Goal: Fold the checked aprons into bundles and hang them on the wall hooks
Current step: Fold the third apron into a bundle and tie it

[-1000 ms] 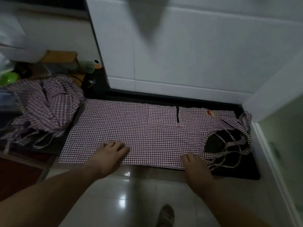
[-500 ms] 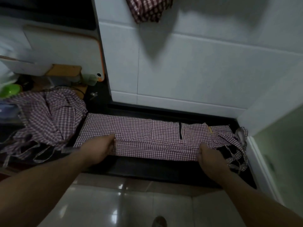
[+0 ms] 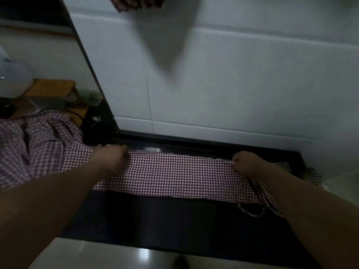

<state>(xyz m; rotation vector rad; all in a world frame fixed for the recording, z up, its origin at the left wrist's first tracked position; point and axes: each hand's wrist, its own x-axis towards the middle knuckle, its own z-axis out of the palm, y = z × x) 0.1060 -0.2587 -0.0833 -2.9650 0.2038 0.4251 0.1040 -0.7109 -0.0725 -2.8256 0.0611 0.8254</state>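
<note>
A red-and-white checked apron [image 3: 171, 173] lies folded lengthwise into a long narrow strip on the dark counter [image 3: 165, 220]. My left hand [image 3: 109, 155] grips the far folded edge at the strip's left end. My right hand [image 3: 246, 164] grips the same edge near the right end, where the apron's straps [image 3: 258, 202] trail in loops toward me. A second checked apron [image 3: 33, 144] lies crumpled in a heap to the left. The bottom of a folded checked bundle [image 3: 136, 2] hangs on the wall at the top edge; its hook is out of view.
White tiled wall [image 3: 223, 84] rises right behind the counter. A wooden stand [image 3: 52, 88] and a pale container [image 3: 13, 82] sit at the back left. A white side panel [image 3: 342, 179] closes off the right end. Glossy floor tiles [image 3: 97, 257] lie below the counter's front edge.
Both hands have carried the apron's near edge over to the far side, folding it from a wide sheet into a narrow strip. The view has shifted closer to the wall.
</note>
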